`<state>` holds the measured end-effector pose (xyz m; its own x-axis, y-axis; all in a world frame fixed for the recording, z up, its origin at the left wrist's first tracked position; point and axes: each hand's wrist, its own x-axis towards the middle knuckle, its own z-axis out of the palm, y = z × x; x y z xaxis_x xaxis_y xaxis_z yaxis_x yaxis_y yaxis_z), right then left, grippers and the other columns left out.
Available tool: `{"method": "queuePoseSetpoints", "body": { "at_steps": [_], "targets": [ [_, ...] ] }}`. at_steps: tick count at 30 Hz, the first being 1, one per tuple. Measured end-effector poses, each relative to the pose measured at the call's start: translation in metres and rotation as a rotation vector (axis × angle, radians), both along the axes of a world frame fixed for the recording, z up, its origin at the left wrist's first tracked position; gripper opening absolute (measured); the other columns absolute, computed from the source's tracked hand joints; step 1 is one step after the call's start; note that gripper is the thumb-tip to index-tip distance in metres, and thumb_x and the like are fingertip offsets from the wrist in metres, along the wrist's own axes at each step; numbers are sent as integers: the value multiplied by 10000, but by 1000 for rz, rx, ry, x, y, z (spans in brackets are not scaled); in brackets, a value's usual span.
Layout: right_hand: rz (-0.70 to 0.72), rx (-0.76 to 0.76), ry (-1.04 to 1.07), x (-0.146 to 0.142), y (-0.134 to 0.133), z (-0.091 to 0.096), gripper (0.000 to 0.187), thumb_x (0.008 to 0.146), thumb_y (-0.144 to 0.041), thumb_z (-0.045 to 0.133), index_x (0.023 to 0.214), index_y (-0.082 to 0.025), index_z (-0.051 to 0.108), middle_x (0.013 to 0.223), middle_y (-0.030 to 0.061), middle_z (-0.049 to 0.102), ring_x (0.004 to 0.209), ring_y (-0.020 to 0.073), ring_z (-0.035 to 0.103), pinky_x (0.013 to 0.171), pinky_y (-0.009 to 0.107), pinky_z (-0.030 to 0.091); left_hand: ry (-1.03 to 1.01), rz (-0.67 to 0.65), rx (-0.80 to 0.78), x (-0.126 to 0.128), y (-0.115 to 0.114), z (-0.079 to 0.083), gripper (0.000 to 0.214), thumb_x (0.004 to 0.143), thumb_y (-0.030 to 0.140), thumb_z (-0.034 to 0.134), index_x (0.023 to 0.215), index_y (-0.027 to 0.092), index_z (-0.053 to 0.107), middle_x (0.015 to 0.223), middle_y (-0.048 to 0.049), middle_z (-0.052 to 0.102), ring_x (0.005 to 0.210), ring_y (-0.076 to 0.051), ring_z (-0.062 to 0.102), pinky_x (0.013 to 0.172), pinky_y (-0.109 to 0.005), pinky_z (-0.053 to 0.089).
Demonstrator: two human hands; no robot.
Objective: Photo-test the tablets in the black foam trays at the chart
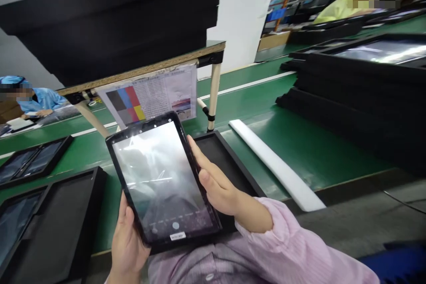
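A black tablet [159, 177] with a lit, glary screen is held upright in front of me. My left hand [128, 242] grips its lower left corner, thumb on the front edge. My right hand [216, 182] lies along the tablet's right edge with fingers stretched out and pressed against the frame. A small white label sits at the bottom of the screen. Below the tablet lies an empty black foam tray [229, 159] on the green belt [299, 142].
A colour test chart [149, 97] hangs from a wooden shelf [149, 69]. Black trays [49, 217] with tablets lie at left, stacked black trays [359, 93] at right. A white foam strip [276, 166] crosses the belt. Other people work at far left and top right.
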<state>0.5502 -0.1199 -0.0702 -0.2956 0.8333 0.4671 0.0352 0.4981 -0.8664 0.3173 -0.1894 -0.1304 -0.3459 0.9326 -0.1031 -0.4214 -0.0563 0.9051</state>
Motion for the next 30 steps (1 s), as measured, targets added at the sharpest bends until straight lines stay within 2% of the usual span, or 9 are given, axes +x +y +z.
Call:
{"method": "queuePoseSetpoints", "body": {
  "at_steps": [3, 7, 10, 13, 17, 20, 23, 26, 30],
  "targets": [
    [13, 126, -93, 13, 1, 15, 753, 1035, -614, 268, 1634, -200, 74, 1636, 56, 299, 1493, 269, 331, 1232, 448, 291, -13, -48, -18, 8, -2, -9, 543, 937, 512, 548, 1471, 465, 461, 1376, -3, 657, 1226, -241, 643, 1026, -397, 529],
    [-74, 192, -179, 24, 1, 16, 707, 1056, -542, 288, 1632, -218, 39, 1651, 37, 240, 1503, 238, 304, 1227, 411, 299, -24, -71, -83, 15, -5, -14, 603, 905, 518, 598, 1485, 467, 439, 1414, -13, 627, 1240, -277, 634, 1054, -467, 507],
    [-148, 163, -242, 35, 4, 9, 688, 1052, -536, 306, 1632, -222, 111, 1634, 36, 294, 1502, 238, 307, 1223, 408, 307, -57, -83, -114, 26, -6, -8, 648, 889, 506, 636, 1497, 475, 414, 1374, -14, 656, 1208, -273, 655, 1079, -483, 481],
    [-178, 84, -248, 55, 16, -4, 788, 1005, -667, 306, 1635, -228, 128, 1634, 71, 308, 1473, 277, 370, 1202, 443, 338, -150, -88, -193, 48, -2, 6, 653, 874, 478, 679, 1485, 448, 448, 1328, -25, 686, 1190, -256, 667, 1089, -451, 473],
    [-489, -28, -132, 89, 30, -28, 931, 937, -787, 293, 1638, -242, 15, 1575, 167, 400, 1260, 302, 593, 1080, 508, 456, -262, -166, -361, 85, 14, 23, 581, 926, 371, 645, 1480, 402, 472, 1367, -34, 662, 1195, -229, 665, 1080, -426, 492],
    [-622, -63, -112, 109, 27, -42, 818, 968, -745, 263, 1614, -243, 256, 1414, 159, 559, 1106, 271, 649, 1027, 500, 485, -322, -229, -441, 113, 30, 24, 553, 970, 281, 582, 1499, 366, 446, 1375, -40, 657, 1178, -208, 673, 1097, -436, 479],
    [-531, -61, -248, 119, 19, -49, 693, 1003, -674, 280, 1474, -232, 533, 1305, 137, 623, 1132, 273, 625, 1031, 478, 481, -337, -297, -448, 133, 40, 12, 543, 992, 226, 509, 1524, 286, 418, 1430, -77, 612, 1241, -211, 633, 1149, -446, 421],
    [-391, -31, -483, 118, 11, -52, 592, 1026, -607, 295, 1285, -264, 702, 1340, 129, 608, 1262, 307, 548, 1083, 536, 418, -162, -305, -341, 130, 37, -1, 525, 1001, 255, 476, 1523, 225, 424, 1537, -114, 498, 1384, -224, 504, 1208, -431, 326],
    [-228, 49, -851, 107, 11, -59, 430, 1041, -475, 367, 1203, -339, 740, 1485, 86, 517, 1394, 367, 399, 1080, 654, 319, 464, -182, -3, 81, 18, -1, 509, 997, 378, 525, 1500, 345, 455, 1596, -42, 417, 1447, -227, 412, 1225, -414, 288]
  ]
}}
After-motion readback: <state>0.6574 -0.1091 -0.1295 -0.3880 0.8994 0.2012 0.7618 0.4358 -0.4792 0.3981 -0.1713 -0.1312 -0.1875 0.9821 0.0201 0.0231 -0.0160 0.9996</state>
